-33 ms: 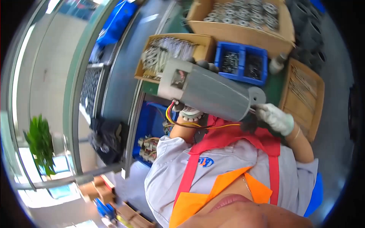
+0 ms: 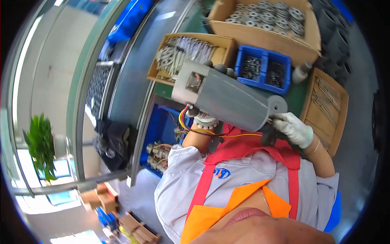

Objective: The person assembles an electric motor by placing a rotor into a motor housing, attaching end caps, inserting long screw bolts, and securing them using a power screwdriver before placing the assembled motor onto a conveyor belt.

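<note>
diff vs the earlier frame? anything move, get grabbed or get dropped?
No visible change. The left hand grips the grey motor housing from below, the right hand is at its end flange, and the blue bin and cardboard boxes sit as before.

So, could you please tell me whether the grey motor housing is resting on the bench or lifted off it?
Lifted: both gloved hands hold the grey motor housing above the boxes.

Grey motor housing (image 2: 227, 97), white gloves (image 2: 294, 129)

Your gloved left hand (image 2: 206, 120) and right hand (image 2: 293, 129) grip the grey motor housing (image 2: 227, 97) at frame centre; blue bin (image 2: 264, 87) above.
</note>
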`<state>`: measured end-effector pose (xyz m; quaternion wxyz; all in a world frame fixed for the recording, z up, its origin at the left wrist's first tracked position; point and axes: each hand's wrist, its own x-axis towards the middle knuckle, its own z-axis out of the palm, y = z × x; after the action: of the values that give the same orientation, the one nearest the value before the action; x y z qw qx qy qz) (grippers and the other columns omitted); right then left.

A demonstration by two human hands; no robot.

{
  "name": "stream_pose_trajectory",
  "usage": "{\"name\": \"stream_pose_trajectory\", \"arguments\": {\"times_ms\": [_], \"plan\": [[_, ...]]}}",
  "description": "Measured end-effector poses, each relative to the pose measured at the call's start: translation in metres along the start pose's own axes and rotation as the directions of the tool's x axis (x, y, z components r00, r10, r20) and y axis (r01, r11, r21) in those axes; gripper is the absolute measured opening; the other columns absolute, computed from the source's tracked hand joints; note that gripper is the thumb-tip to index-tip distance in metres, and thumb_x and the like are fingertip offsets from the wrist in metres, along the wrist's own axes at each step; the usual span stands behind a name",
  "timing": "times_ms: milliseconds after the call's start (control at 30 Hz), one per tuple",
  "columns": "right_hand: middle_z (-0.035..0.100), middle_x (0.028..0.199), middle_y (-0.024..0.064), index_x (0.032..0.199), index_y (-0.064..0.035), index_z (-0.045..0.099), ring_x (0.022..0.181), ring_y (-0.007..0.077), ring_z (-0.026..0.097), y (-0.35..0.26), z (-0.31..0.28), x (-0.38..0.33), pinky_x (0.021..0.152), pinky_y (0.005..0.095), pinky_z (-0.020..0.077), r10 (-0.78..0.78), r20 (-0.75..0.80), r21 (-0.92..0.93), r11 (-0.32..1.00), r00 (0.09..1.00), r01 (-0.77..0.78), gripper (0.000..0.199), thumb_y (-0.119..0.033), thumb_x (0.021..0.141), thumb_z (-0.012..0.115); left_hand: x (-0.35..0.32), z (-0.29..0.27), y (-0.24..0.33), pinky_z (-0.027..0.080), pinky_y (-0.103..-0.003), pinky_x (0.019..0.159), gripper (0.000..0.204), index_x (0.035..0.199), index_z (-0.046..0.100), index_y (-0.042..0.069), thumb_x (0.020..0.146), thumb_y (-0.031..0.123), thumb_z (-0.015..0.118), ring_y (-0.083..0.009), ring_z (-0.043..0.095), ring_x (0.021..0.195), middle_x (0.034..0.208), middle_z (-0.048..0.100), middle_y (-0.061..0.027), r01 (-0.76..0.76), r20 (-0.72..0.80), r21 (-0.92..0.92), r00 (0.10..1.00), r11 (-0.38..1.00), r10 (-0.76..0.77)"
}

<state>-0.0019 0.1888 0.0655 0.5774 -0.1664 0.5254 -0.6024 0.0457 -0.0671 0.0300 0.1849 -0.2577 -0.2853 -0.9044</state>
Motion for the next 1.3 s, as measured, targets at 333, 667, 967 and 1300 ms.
{"name": "stream_pose_trajectory", "arguments": {"times_ms": [333,667,967,1300], "plan": [[0.066,0.111,0.0143,0.112,-0.0067,0.062,0.1,0.0319,0.063,0.044,0.031,0.124,0.091,0.0411,0.0467,-0.645,0.147,-0.959,0.093,0.75,0.268,0.041,-0.023,0.076,0.071,-0.089,-0.046,0.103,0.042,-0.04,0.103,0.079,0.137,0.044,0.007,0.072,0.03,0.082,-0.0239,0.053,0.122,0.132,0.054,-0.0079,0.079,-0.647,0.362,0.738,0.929,0.19],[0.043,0.144,0.012,0.147,-0.0062,0.027,0.134,0.0254,0.042,-0.035,0.003,0.021,0.106,0.0396,0.0383,-0.717,-0.415,-0.496,0.694,0.56,0.522,0.081,-0.056,0.09,0.055,-0.071,-0.168,0.331,0.05,-0.035,0.089,0.088,0.123,0.052,-0.003,0.053,0.031,0.092,-0.025,0.063,0.101,0.113,0.064,-0.0163,0.586,-0.182,0.761,0.603,-0.277,0.777],[0.056,0.097,0.004,0.133,0.0,0.045,0.085,0.0143,0.053,-0.035,-0.057,0.021,0.08,0.0319,0.0451,-0.814,-0.449,-0.604,0.58,0.368,0.546,0.052,-0.033,0.096,0.062,-0.046,-0.272,0.389,0.048,-0.04,0.094,0.084,0.125,0.054,0.005,0.057,0.047,0.082,-0.0336,0.061,0.111,0.122,0.062,-0.0169,0.693,-0.597,0.055,0.6,-0.719,0.533],[0.046,0.14,0.0201,0.148,0.0001,0.024,0.124,0.0282,0.052,-0.041,-0.057,0.049,0.104,0.0403,0.0423,-0.797,-0.511,-0.694,0.604,0.323,0.392,0.054,-0.028,0.105,0.039,-0.055,-0.321,0.367,0.036,-0.044,0.106,0.078,0.135,0.049,0.008,0.077,0.056,0.07,-0.0326,0.048,0.127,0.135,0.054,-0.0155,0.835,-0.224,0.122,0.549,-0.536,0.805]]}}
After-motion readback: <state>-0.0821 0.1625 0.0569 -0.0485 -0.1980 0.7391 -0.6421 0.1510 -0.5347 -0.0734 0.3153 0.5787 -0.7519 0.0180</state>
